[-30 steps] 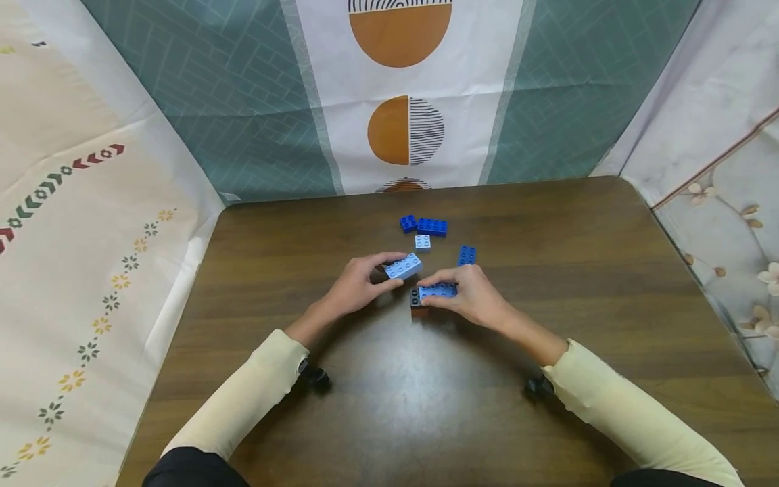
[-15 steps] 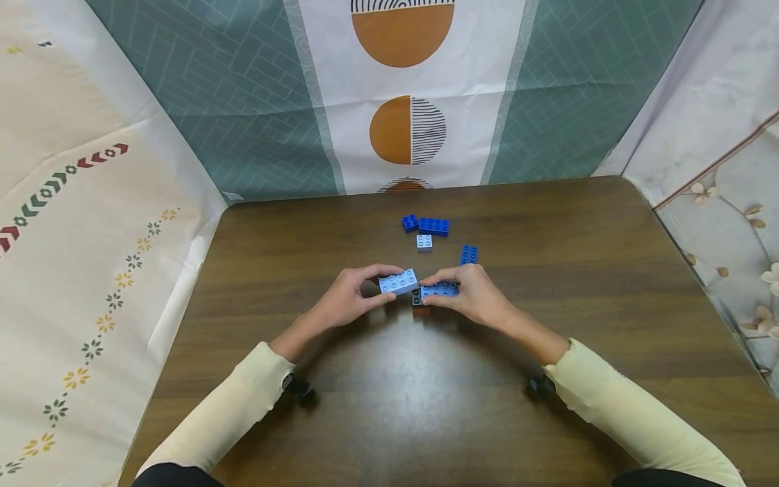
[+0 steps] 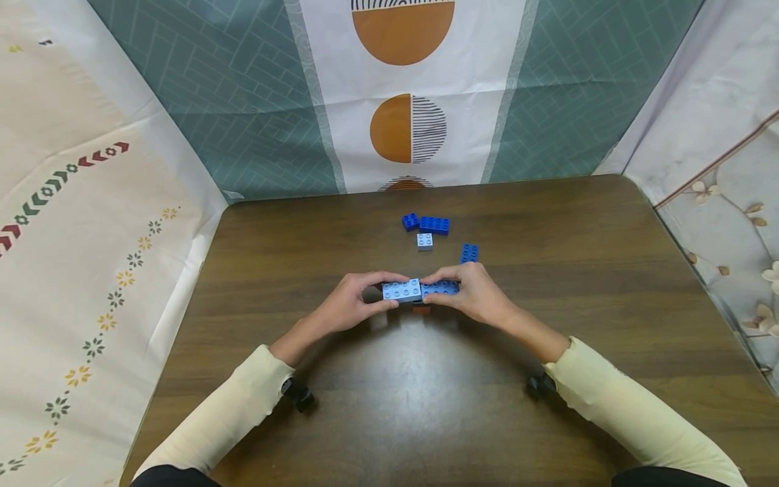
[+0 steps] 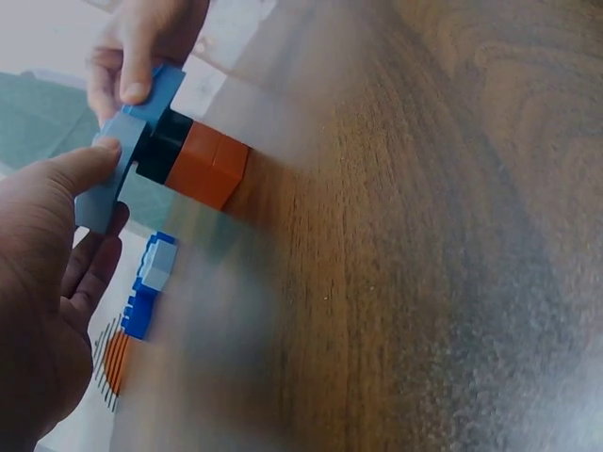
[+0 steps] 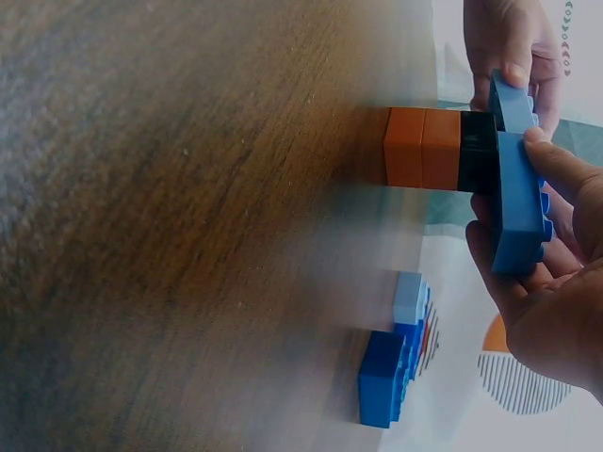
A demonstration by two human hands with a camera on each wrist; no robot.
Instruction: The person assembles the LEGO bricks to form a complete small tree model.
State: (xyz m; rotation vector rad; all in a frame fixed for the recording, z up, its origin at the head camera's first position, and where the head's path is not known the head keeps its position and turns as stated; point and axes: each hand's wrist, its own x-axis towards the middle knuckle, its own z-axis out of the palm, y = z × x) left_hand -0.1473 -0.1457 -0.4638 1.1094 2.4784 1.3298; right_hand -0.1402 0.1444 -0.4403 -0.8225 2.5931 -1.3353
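while the left hand pinches the pale blue brick between thumb and fingers, that brick lies over the left part of the black brick; whether its studs are locked, i cannot tell. beyond the hands sit the small dark blue brick, the small pale brick and the long dark blue brick. beneath the black brick, two orange bricks stand on the table. end to end with the pale blue brick is the mid-blue brick, on top too, thumb and fingers of the right hand clamped on its sides; just behind lies another blue brick. the step looks like capping the stack; the next move calls for squaring edges and pressing straight down, the right hand bracing.
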